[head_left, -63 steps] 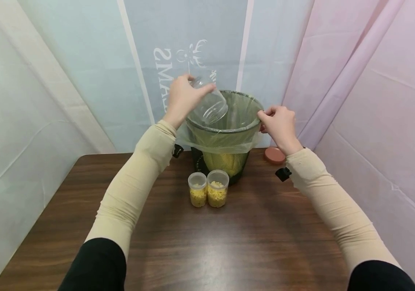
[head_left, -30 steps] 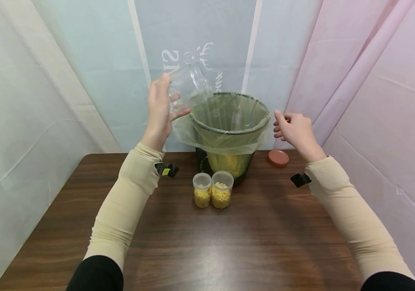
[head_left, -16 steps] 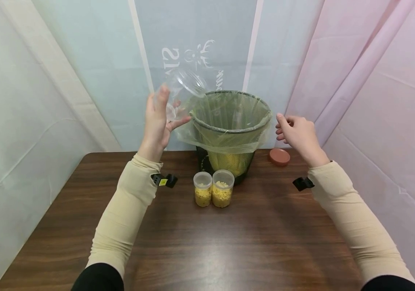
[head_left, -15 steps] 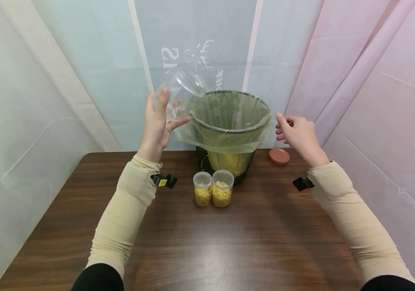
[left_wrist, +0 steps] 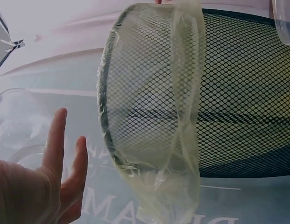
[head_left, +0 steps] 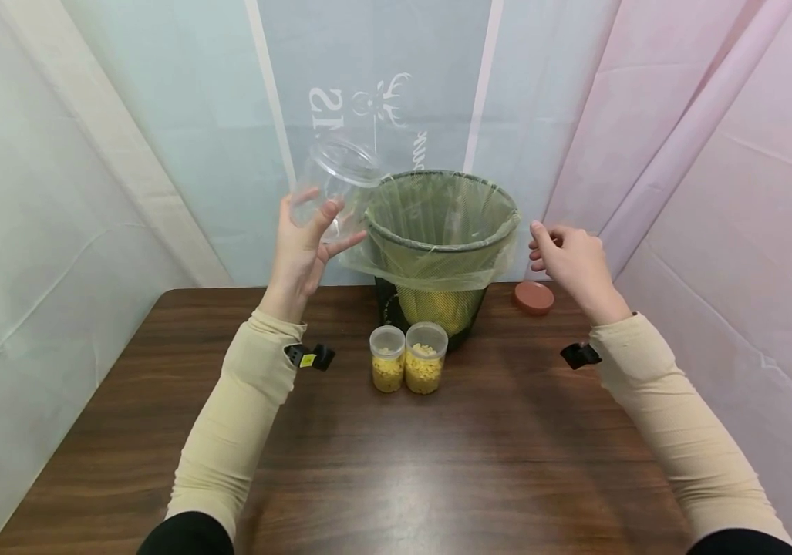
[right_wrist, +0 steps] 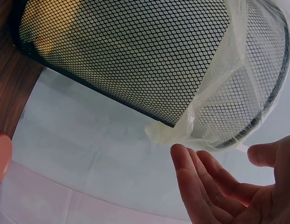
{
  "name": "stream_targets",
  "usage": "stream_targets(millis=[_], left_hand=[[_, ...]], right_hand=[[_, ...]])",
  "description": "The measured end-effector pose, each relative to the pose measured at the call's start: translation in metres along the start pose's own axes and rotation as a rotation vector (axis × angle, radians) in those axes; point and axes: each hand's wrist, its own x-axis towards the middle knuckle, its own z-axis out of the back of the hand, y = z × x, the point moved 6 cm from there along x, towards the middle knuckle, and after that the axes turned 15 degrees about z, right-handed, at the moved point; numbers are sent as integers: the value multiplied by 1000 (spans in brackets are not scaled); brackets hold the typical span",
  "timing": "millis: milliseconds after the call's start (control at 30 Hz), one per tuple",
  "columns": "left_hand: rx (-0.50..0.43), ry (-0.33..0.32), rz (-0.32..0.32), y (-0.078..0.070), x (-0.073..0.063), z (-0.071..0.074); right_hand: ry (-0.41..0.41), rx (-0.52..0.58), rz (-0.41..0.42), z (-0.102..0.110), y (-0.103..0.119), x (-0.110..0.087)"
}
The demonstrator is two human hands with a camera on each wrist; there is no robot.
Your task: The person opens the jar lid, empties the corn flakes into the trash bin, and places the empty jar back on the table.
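My left hand [head_left: 301, 250] holds a clear plastic jar [head_left: 340, 185], its open mouth tilted up and to the right. The jar looks empty, beside the left rim of a black mesh trash can [head_left: 437, 304]. A thin, pale green bag [head_left: 430, 270] lines the can and folds over its rim. To the right of the can, my right hand [head_left: 572, 262] hovers with relaxed, bent fingers and nothing in them. In the right wrist view its fingertips [right_wrist: 179, 151] are close to the bag's folded edge. Something yellow shows through the mesh low in the can.
Two small clear containers with yellow bits, a smaller one [head_left: 387, 370] and a larger one [head_left: 425, 370], stand side by side in front of the can. A reddish-brown lid [head_left: 533, 297] lies right of it on the wooden table [head_left: 396, 478]. Curtains [head_left: 729, 193] enclose the table.
My left hand has drawn the jar from over the can to its left and turned the mouth upward, lowering it lately. My right hand has let go of the bag's rim and moved right.
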Motion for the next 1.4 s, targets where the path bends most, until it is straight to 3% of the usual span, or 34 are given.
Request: stream_targets(millis=[100, 333, 500, 700, 1100, 1400], left_hand=[[-16, -4, -1, 2, -2, 4], [53, -85, -89, 5, -6, 19], [28, -59, -104, 12, -9, 27], [75, -58, -93, 21, -15, 37], [141, 32, -172, 25, -24, 45], [271, -2, -199, 31, -31, 52]], right_hand=[[3, -10, -3, -2, -1, -1], [26, 5, 8, -5, -2, -6], [37, 21, 27, -9, -4, -12], [44, -1, 60, -16, -9, -18], [121, 16, 59, -34, -28, -32], [176, 22, 90, -54, -39, -40]])
